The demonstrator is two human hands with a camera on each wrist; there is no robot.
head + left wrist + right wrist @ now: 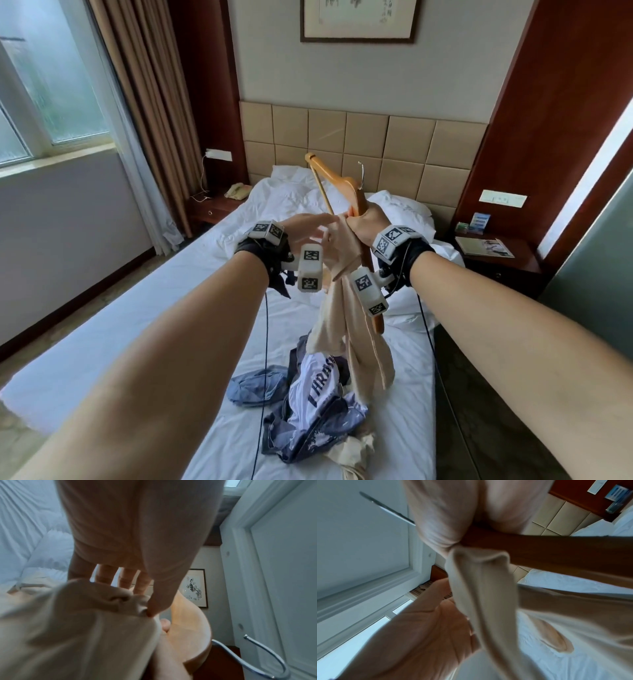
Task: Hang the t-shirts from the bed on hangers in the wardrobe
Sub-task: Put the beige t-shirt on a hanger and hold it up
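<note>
A beige t-shirt (346, 308) hangs over the bed, bunched against a wooden hanger (337, 180) with a metal hook (361, 173). My right hand (363, 222) grips the hanger's arm together with the shirt's top edge. My left hand (317, 224) reaches in from the left with straight, spread fingers (125, 580), its thumb touching the shirt's fabric (77, 628). The right wrist view shows the hanger (556, 553) crossing behind the fabric (479, 588). A pile of other t-shirts (315, 407), white, navy and light blue, lies on the bed below.
The bed (120, 335) has white sheets and rumpled pillows (394, 205) at a padded headboard (376, 144). A nightstand with a phone (236, 191) stands left, another with leaflets (486, 246) right. Window and curtains (147, 102) fill the left; a grey panel (592, 267) stands right.
</note>
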